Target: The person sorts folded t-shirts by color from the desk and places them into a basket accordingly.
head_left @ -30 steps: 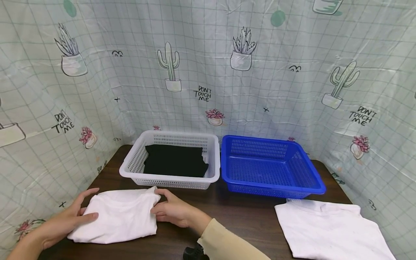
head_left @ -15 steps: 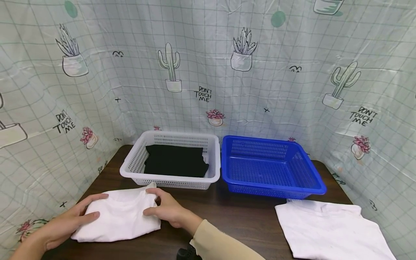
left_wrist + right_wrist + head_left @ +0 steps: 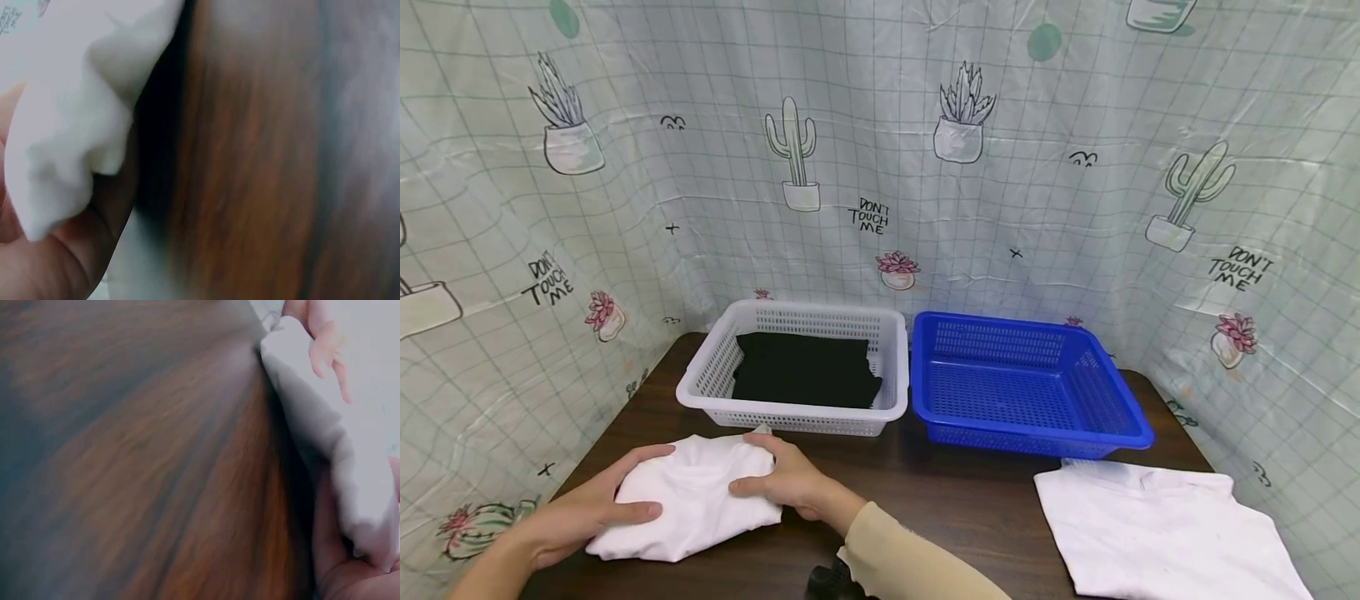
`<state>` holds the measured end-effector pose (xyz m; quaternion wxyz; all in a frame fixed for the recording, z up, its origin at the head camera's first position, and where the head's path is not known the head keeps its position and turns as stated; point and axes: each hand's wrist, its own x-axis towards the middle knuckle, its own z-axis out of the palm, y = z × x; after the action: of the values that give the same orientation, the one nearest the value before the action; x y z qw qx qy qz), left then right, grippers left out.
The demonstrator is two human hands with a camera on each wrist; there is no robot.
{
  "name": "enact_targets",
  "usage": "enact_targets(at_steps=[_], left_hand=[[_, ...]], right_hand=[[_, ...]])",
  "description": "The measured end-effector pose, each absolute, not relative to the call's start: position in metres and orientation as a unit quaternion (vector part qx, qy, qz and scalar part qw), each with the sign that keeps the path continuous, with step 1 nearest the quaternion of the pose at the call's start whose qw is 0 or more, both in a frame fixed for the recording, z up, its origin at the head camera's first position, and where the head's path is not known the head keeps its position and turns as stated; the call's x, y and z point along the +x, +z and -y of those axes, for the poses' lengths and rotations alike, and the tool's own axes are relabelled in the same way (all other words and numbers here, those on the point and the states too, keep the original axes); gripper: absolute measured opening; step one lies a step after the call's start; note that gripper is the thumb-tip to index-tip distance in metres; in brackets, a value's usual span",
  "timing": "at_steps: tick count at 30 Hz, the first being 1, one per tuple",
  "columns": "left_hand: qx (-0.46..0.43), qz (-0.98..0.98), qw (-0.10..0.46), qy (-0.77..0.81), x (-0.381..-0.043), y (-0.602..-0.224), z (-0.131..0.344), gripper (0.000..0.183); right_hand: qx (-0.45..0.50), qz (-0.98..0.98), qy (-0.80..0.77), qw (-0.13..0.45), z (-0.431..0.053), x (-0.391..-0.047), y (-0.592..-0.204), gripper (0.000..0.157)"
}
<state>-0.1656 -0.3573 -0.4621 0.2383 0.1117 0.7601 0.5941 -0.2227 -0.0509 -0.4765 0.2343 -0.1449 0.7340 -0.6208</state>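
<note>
A folded white T-shirt (image 3: 700, 504) is held between my two hands at the table's left front, its collar toward the back. My left hand (image 3: 598, 508) grips its left side, thumb on top; in the left wrist view the bunched cloth (image 3: 69, 144) lies in the crook of the hand. My right hand (image 3: 790, 479) grips the right side, thumb over the top. In the right wrist view, fingers (image 3: 328, 531) reach under the shirt's edge. The cloth hides the other fingertips.
Behind the shirt stands a white basket (image 3: 793, 417) with folded black clothing (image 3: 805, 371) inside. A blue basket (image 3: 1037, 437) stands to its right. Another folded white T-shirt (image 3: 1165, 525) lies at the front right. A black object (image 3: 831, 581) sits near my right sleeve. A patterned curtain (image 3: 880, 167) surrounds the table.
My left hand has moved right along with the shirt's left side. The shirt has shifted right and bunched up between the hands. The right hand first went left, then slightly back right.
</note>
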Motion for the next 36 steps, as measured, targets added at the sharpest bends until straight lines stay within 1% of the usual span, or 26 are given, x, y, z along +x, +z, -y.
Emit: enact_targets(at_steps=[6,11,14,17,23,30,33,36], left_hand=[[0.096,-0.767,0.227,0.592,-0.169,-0.464,0.340,0.080],[0.095,-0.764,0.238,0.592,-0.171,-0.463,0.318,0.083],[0.103,-0.758,0.245,0.596,-0.174,-0.463,0.302,0.085],[0.105,-0.759,0.238,0.596,-0.176,-0.463,0.284,0.086],[0.102,-0.766,0.215,0.598,-0.176,-0.462,0.248,0.088],[0.122,-0.736,0.228,0.626,-0.169,-0.445,0.214,0.088],[0.132,-0.735,0.221,0.627,-0.166,-0.431,0.198,0.089],[0.143,-0.745,0.199,0.621,-0.164,-0.417,0.179,0.089]], right_hand=[[-0.172,-0.732,-0.626,0.208,0.035,-0.223,-0.485,0.074],[-0.187,-0.711,-0.642,0.218,0.014,-0.223,-0.487,0.072],[-0.176,-0.697,-0.653,0.237,-0.002,-0.224,-0.485,0.069],[-0.162,-0.696,-0.655,0.245,-0.020,-0.224,-0.483,0.069],[-0.145,-0.711,-0.652,0.219,-0.056,-0.216,-0.480,0.072],[-0.176,-0.733,-0.624,0.206,-0.107,-0.196,-0.455,0.073],[-0.177,-0.731,-0.625,0.207,-0.131,-0.188,-0.438,0.074],[-0.178,-0.729,-0.629,0.203,-0.154,-0.182,-0.422,0.076]])
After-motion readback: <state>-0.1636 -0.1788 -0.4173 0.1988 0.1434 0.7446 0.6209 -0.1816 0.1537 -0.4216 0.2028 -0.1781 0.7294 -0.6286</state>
